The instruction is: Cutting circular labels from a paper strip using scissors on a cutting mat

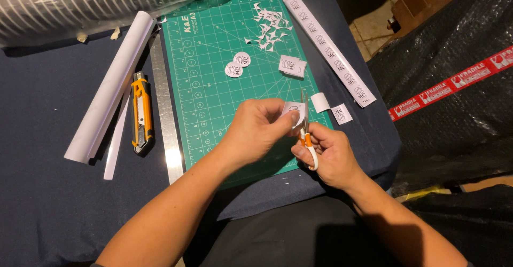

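— What do we record at nine o'clock on the worktop [43, 112]?

— A paper roll [110, 85], an orange utility knife [141, 112] and a steel ruler [164, 112], lying side by side.

— And at centre?

— Over the green cutting mat [214, 96], our left hand [256, 131] pinches a small printed square [293, 109]. At its three o'clock, our right hand [326, 155] is closed on orange-handled scissors [305, 131], blades touching the square.

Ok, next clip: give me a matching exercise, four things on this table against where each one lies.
Things:
1. utility knife
2. steel ruler
3. paper scraps
4. scissors

Places:
A. in the right hand
B. along the cutting mat's left edge
C. between the ruler and the paper roll
D. on the mat's far part

Pairs: 1-C, 2-B, 3-D, 4-A
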